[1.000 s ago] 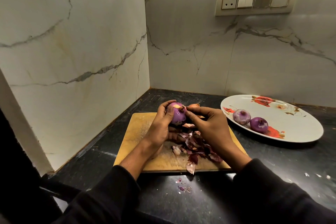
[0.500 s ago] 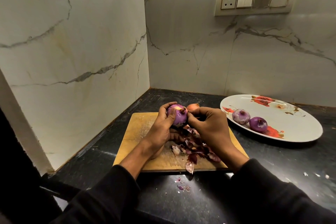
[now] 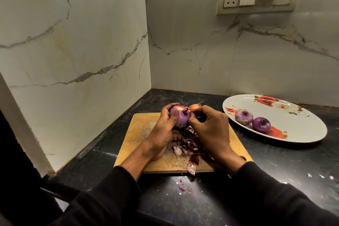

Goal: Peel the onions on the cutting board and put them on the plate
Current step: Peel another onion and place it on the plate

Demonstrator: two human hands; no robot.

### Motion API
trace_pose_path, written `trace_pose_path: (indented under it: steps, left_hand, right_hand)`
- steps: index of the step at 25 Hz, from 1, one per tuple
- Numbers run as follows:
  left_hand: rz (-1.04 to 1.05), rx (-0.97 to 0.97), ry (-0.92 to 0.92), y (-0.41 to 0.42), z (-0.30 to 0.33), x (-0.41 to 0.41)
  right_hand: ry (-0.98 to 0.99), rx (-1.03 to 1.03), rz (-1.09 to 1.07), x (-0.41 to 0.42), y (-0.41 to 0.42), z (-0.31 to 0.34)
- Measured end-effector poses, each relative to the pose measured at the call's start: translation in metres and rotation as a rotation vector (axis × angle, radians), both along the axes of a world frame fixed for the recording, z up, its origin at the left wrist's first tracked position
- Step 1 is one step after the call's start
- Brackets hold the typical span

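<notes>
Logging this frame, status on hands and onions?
Left hand grips purple onion; right hand picks at it. Two peeled onions on plate. Unpeeled onion behind. Nothing blocking.

L hand (image 3: 163, 130) grips purple onion (image 3: 180, 116) over cutting board (image 3: 145, 130); R hand (image 3: 211, 130) pinches at its side. Two peeled onions (image 3: 244, 116) on plate (image 3: 302, 126), peels (image 3: 190, 150) on board.

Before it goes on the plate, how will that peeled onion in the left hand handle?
The onion looks round and glossy, so it is probably slick and apt to roll. The plate seems shallow; two peeled onions already rest there touching, so setting it against them may steady it. It looks firm, not fragile.
</notes>
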State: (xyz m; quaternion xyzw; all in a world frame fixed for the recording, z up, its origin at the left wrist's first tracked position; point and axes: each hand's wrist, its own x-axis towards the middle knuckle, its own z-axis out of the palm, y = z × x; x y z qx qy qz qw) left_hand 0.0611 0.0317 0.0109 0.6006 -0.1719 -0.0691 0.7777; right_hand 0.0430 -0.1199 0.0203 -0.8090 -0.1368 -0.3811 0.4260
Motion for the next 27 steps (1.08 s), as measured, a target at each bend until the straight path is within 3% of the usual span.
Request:
trace_pose_path:
  steps: [7, 13, 22, 27]
  left_hand:
    - [-0.003, -0.052, 0.033, -0.001, 0.001, 0.0]
    - [0.022, -0.073, 0.062, 0.0, 0.0, 0.002]
    - [0.006, -0.008, 0.032, 0.0, 0.002, -0.002]
    - [-0.001, -0.024, 0.044, -0.001, 0.001, 0.0]
  right_hand:
    - [0.094, 0.146, 0.008, 0.002, 0.0, 0.001]
    - [0.192, 0.216, 0.191, 0.003, -0.005, -0.001]
    - [-0.013, -0.117, -0.033, 0.006, -0.001, -0.004]
    - [-0.021, -0.1, -0.052, 0.006, 0.001, -0.005]
